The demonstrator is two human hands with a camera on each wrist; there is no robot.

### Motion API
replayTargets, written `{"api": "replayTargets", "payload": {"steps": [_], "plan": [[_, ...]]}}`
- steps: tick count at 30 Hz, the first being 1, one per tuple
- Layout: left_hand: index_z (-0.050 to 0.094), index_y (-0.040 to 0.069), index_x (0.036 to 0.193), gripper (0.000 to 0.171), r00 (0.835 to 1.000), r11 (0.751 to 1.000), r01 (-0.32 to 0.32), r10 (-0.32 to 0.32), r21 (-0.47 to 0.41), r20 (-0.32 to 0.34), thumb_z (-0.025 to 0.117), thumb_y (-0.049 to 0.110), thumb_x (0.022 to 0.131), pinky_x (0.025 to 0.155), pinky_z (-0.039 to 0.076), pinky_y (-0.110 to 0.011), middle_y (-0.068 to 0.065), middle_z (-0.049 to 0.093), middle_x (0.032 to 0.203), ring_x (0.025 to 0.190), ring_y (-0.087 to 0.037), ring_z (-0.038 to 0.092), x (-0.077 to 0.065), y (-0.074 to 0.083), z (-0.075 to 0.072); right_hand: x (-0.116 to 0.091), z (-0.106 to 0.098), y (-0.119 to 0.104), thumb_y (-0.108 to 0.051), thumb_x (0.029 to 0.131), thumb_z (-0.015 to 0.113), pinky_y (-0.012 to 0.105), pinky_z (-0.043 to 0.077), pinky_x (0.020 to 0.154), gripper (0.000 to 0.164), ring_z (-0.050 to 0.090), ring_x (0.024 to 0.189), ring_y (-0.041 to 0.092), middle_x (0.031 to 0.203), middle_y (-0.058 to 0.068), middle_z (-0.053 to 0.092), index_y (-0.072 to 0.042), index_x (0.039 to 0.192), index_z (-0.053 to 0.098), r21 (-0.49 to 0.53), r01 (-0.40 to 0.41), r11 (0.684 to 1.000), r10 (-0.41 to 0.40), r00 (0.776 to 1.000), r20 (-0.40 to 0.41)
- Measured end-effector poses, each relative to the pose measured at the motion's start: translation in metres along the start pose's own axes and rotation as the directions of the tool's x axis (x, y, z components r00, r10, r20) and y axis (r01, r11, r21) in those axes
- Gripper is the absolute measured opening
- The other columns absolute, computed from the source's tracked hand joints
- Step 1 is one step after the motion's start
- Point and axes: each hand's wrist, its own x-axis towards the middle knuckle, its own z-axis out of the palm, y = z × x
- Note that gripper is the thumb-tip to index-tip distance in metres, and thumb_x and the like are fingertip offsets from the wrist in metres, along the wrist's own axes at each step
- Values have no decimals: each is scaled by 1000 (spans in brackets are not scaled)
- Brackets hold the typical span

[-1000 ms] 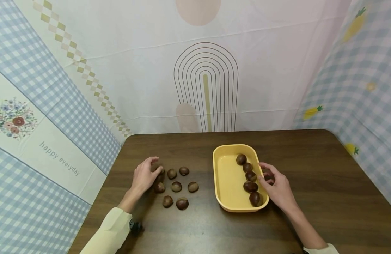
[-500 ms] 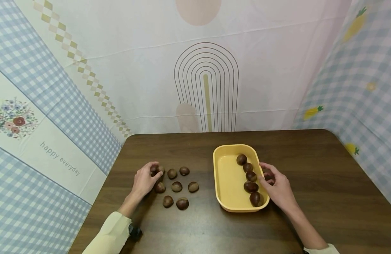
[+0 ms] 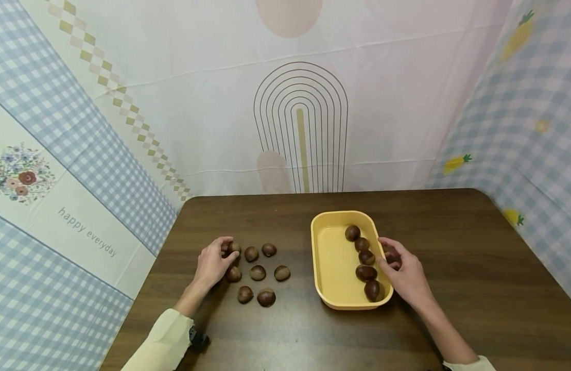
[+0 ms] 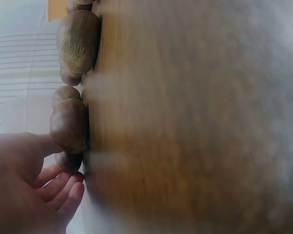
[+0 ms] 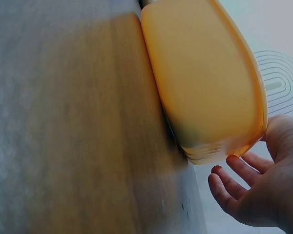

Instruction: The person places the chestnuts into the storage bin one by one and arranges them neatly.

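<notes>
My left hand (image 3: 212,265) is at the left side of the table, pinching a brown chestnut (image 3: 236,250) between thumb and fingers. In the left wrist view the hand (image 4: 31,178) reaches round the chestnut (image 4: 70,161), partly hidden behind a nearer one. Several other chestnuts (image 3: 258,273) lie loosely spaced to its right and nearer me. On the right, my right hand (image 3: 405,271) holds the long side of a yellow tray (image 3: 316,257), thumb at the rim and fingers outside. More chestnuts (image 3: 366,273) form a row inside, along the tray's right side.
The dark wooden table (image 3: 294,340) carries everything. A patterned cloth (image 3: 396,103) hangs behind its far edge, with blue checked cloth at both sides. Between the loose chestnuts and the tray lies a strip of tabletop.
My left hand's fingers have come down and closed round the far-left chestnut. The right hand, the tray and the other chestnuts stay where they were.
</notes>
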Motion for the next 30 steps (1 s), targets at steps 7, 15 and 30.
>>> {"api": "replayTargets", "payload": {"steps": [7, 15, 30], "plan": [[67, 1, 135, 44, 1000, 1000, 5, -5, 1, -2, 81, 16, 96, 96, 55, -54, -18, 72, 125, 108, -35, 72, 0, 0, 0, 0, 0, 0, -6, 103, 69, 19, 52, 75, 45, 64, 105, 29, 127, 23, 70, -3, 147, 59, 0, 0, 1000, 0, 1000, -6], [68, 3, 134, 44, 1000, 1000, 19, -19, -9, -11, 82, 16, 95, 95, 56, -53, -18, 74, 123, 106, -35, 72, 1, 0, -1, 0, -1, -1, -7, 104, 68, 20, 52, 76, 46, 63, 105, 28, 127, 22, 70, -4, 148, 58, -2, -17, 1000, 17, 1000, 5], [66, 3, 136, 45, 999, 998, -34, 32, -61, -28, 80, 17, 97, 96, 57, -51, -17, 72, 129, 109, -34, 73, 6, 17, -7, 1, 1, 0, -6, 103, 68, 20, 52, 75, 45, 63, 103, 28, 124, 22, 71, -4, 147, 59, 6, -10, 1000, 10, 1000, -2]]}}
